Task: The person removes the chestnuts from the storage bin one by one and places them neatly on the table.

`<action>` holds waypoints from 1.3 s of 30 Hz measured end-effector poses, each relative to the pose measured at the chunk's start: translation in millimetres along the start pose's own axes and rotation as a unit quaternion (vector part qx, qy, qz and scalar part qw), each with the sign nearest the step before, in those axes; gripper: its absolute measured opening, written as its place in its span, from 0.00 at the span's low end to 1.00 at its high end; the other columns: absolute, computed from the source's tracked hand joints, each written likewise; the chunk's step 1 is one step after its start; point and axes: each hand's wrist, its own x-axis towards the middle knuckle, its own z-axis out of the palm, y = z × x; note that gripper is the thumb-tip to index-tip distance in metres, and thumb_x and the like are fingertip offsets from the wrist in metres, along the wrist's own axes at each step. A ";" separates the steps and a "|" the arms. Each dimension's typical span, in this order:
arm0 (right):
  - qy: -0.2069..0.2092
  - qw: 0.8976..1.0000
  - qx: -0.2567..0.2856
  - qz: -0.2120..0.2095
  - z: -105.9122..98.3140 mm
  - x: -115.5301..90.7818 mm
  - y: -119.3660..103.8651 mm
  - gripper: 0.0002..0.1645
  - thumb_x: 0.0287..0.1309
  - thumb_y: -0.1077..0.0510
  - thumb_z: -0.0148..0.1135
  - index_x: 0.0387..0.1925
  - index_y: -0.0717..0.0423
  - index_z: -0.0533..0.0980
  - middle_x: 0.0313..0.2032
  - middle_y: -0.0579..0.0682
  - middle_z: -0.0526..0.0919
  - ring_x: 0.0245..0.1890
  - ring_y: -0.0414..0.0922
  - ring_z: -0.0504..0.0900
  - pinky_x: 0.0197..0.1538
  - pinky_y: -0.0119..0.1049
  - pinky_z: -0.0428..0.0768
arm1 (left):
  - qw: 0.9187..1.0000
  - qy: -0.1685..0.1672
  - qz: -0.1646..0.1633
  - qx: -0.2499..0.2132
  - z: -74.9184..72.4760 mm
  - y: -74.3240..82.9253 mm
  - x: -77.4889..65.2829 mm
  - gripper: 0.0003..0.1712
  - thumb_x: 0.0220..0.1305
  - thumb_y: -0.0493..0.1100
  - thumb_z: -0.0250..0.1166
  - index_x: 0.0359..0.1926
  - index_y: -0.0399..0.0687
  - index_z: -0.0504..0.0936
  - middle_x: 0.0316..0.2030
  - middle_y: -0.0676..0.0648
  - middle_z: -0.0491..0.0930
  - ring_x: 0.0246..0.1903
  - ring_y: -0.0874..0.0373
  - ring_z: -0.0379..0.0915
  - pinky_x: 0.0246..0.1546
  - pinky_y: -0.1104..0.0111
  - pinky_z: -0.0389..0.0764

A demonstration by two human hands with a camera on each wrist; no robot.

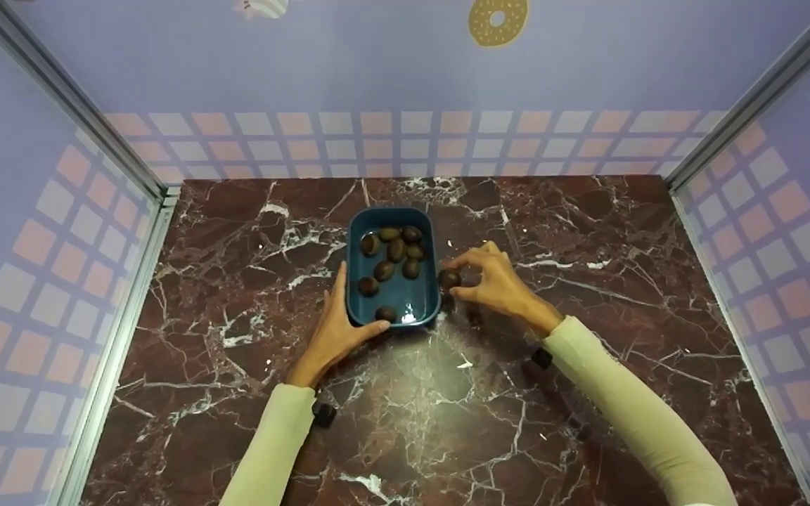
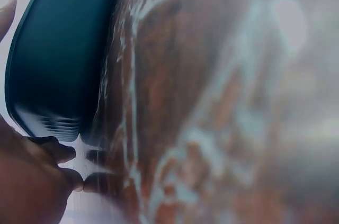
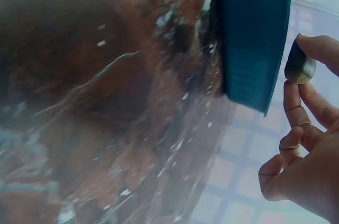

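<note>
A dark blue rectangular container [image 1: 406, 299] stands on the marbled surface with several brown-green oval fruits [image 1: 396, 250] inside. My left hand [image 1: 338, 320] holds its near left corner, fingers along the left wall and thumb over the front rim. The thumb tip lies beside one fruit in the front of the container. Just outside the right wall, my right hand [image 1: 495, 281] pinches a dark oval fruit [image 3: 300, 65] between thumb and fingertips. In the right wrist view this fruit is level with the container's rim and apart from it, and its end is yellowish.
The dark red marbled tabletop [image 1: 553, 422] carries white veins and spreads around the container. Lilac walls with pink and white squares [image 1: 377, 124] enclose it at the back and both sides. Metal strips [image 1: 124, 309] run along the side edges.
</note>
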 end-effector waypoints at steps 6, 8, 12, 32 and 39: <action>0.023 0.999 0.002 0.037 0.3 -9.7 20.4 0.24 0.44 0.55 0.82 0.46 0.51 0.86 0.43 0.48 0.87 0.44 0.55 0.70 0.51 0.46 0.63 | 1.000 -0.020 0.011 0.016 2.8 -2.0 4.2 0.75 0.50 0.68 0.76 0.81 0.66 0.29 0.81 0.51 0.35 0.75 0.28 0.24 0.71 0.36 0.33; 0.031 0.999 0.005 0.044 0.4 -12.7 28.0 0.23 0.43 0.55 0.82 0.45 0.52 0.86 0.43 0.50 0.87 0.44 0.54 0.70 0.51 0.47 0.65 | 0.999 -0.022 0.019 0.022 3.5 -2.2 5.2 0.75 0.51 0.67 0.76 0.81 0.63 0.30 0.81 0.51 0.35 0.75 0.28 0.25 0.71 0.37 0.32; 0.038 0.998 0.008 0.056 0.3 -17.1 42.3 0.23 0.43 0.56 0.82 0.45 0.55 0.86 0.42 0.52 0.87 0.45 0.60 0.72 0.50 0.47 0.67 | 0.999 -0.022 0.023 0.032 4.5 -1.8 6.0 0.75 0.50 0.68 0.76 0.82 0.60 0.32 0.81 0.51 0.36 0.75 0.28 0.26 0.71 0.35 0.33; 0.012 0.992 0.014 0.121 -0.8 -20.6 71.3 0.24 0.44 0.61 0.81 0.46 0.58 0.85 0.43 0.57 0.83 0.46 0.53 0.69 0.53 0.47 0.66 | 0.999 -0.009 0.027 0.024 4.0 -4.6 2.8 0.76 0.48 0.69 0.77 0.82 0.57 0.34 0.80 0.45 0.41 0.75 0.27 0.32 0.72 0.36 0.35; 0.009 0.992 0.004 0.122 -2.6 -16.1 69.1 0.24 0.44 0.62 0.81 0.46 0.60 0.84 0.44 0.58 0.83 0.48 0.55 0.68 0.56 0.51 0.65 | 1.000 -0.006 -0.008 0.015 0.1 -2.8 2.1 0.74 0.46 0.71 0.76 0.81 0.70 0.34 0.80 0.44 0.42 0.73 0.24 0.25 0.65 0.27 0.43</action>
